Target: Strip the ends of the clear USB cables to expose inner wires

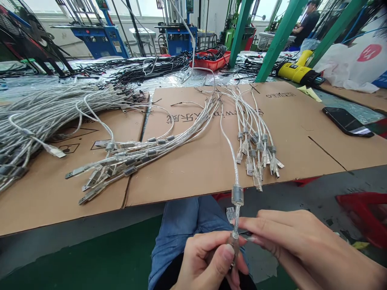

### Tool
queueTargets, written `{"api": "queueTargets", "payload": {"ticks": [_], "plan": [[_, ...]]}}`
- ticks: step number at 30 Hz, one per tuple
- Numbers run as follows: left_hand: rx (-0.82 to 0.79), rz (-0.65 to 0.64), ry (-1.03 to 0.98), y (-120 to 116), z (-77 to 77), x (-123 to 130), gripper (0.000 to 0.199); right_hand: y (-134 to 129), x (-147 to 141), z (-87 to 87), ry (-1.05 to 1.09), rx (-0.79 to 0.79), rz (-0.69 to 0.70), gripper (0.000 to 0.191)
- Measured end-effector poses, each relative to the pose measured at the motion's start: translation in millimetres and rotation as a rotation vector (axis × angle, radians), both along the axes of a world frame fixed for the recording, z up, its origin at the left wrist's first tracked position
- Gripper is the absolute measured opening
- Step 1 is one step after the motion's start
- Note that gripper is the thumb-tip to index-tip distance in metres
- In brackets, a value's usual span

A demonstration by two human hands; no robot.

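Note:
My left hand (211,259) pinches the plug end of a clear-jacketed USB cable (232,161) between thumb and fingers, below the cardboard's front edge. A grey ferrite bead (237,195) sits on this cable just above the hand, and its far end runs back over the cardboard. Close to the plug on the right is my right hand (284,233), its fingers pressed together. A thin dark sliver shows between its fingertips, too small to name. To the right lies a bunch of similar USB cables (256,147); another bundle (133,155) lies to the left.
Brown cardboard (181,181) covers the bench. A big heap of clear cables (54,112) lies far left. Behind are black cables (145,66), a red tray (211,62) and green posts (279,36). A yellow heat gun (298,74) and a phone (347,121) lie right.

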State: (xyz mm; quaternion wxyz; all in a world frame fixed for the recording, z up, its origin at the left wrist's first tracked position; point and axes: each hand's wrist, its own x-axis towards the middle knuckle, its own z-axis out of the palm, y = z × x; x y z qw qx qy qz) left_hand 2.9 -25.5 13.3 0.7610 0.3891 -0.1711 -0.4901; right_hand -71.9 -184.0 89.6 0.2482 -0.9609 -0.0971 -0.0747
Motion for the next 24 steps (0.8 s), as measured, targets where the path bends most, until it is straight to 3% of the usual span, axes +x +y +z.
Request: {"api": "queueTargets", "payload": {"ticks": [7,14,18,24], "plan": [[0.103,-0.065,-0.117,1,-0.4,1,0.034,-1,2,3.2,-0.005,0.037,0.049,0.032],[0.215,-0.058,-0.254,2,2.5,1,0.043,-10,0,9.1,0.181,0.26,0.023,0.021],[0.15,-0.046,-0.102,3,-0.1,1,0.032,1,-1,-3.7,-0.052,0.336,-0.143,0.012],[0.023,-0.098,0.101,-4,-2.3,-2,0.035,15,2,-18.0,-0.229,0.523,-0.168,0.024]]}}
